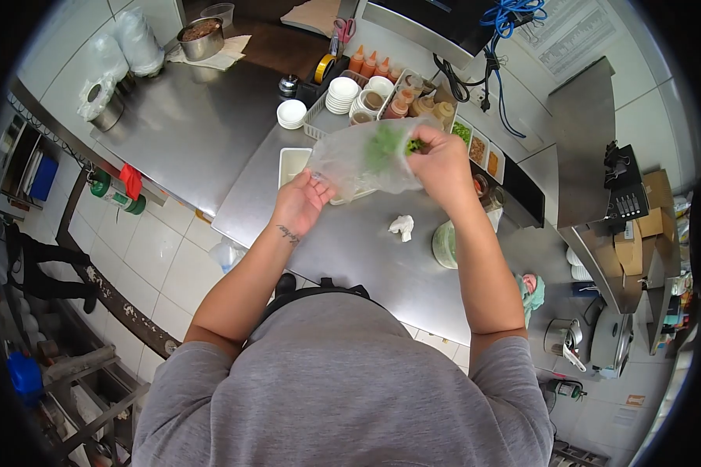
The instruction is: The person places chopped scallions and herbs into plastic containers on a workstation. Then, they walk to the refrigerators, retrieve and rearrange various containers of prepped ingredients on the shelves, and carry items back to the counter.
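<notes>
A clear plastic bag (343,159) is stretched between my hands above the steel counter. Green leaves (383,148) show through its right half. My left hand (308,201) has its fingers curled on the bag's lower left edge. At the bag's right end, my right hand (442,165) is closed, gripping the bag near the leaves. Underneath, partly covered, is a white rectangular tub (292,163). A crumpled white tissue (401,227) lies on the counter, and a round tub with green contents (445,245) stands beside my right forearm.
Stacked white bowls (291,114), orange squeeze bottles (370,64) and trays of chopped toppings (477,148) line the counter's back. A metal pot (201,40) sits at the far left. Blue and black cables (494,70) hang on the wall. A green cloth (531,294) lies at the right edge.
</notes>
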Motion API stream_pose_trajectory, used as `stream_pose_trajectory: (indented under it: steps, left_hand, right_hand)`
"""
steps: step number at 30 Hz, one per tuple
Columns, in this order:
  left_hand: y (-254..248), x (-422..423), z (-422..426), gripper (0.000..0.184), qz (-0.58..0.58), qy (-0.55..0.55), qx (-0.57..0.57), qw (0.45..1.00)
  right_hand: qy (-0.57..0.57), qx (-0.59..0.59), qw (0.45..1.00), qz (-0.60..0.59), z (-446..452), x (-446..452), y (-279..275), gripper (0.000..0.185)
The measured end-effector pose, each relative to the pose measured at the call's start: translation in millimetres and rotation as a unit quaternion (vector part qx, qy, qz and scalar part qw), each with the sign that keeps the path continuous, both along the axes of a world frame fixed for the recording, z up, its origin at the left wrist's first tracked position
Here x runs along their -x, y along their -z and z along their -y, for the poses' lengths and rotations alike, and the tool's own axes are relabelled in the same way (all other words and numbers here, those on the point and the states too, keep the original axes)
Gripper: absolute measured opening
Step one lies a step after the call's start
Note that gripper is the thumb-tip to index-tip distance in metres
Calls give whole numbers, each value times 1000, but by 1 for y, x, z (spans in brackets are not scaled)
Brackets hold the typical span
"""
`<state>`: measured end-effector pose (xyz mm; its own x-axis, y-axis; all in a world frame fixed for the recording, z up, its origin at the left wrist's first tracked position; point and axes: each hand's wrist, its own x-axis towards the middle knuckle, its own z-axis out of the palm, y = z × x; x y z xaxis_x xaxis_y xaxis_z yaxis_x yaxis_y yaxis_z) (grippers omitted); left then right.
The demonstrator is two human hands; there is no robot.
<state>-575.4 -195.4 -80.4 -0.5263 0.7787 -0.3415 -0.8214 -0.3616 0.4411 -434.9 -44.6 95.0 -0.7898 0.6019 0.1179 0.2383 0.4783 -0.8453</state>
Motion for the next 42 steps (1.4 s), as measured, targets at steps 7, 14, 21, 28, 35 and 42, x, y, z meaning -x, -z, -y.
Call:
stream_pose_trajectory:
  steps: [7, 14, 21, 28, 35, 42]
  left_hand:
    - [36, 32, 17, 35, 121, -69, -25, 990]
    - [15, 54, 74, 29, 147, -130, -25, 980]
    - [64, 2, 112, 39, 143, 103, -280, 944]
    - [90, -73, 58, 40, 172, 154, 75, 970]
    - [64, -111, 23, 73, -102, 102, 282, 949]
    - [-66, -166, 2, 48, -840, 182, 58, 508]
  right_hand:
    - [21, 50, 992, -112, 13, 2, -45, 21]
    - [85, 131, 977, -142, -12, 10, 14, 14]
    - [5, -143, 988, 64, -37, 20, 176, 41]
    - [52, 251, 965, 48, -38, -59, 115, 38]
    - [80, -200, 962, 168, -37, -93, 255, 45]
    - [200, 76, 973, -89, -38, -128, 143, 32]
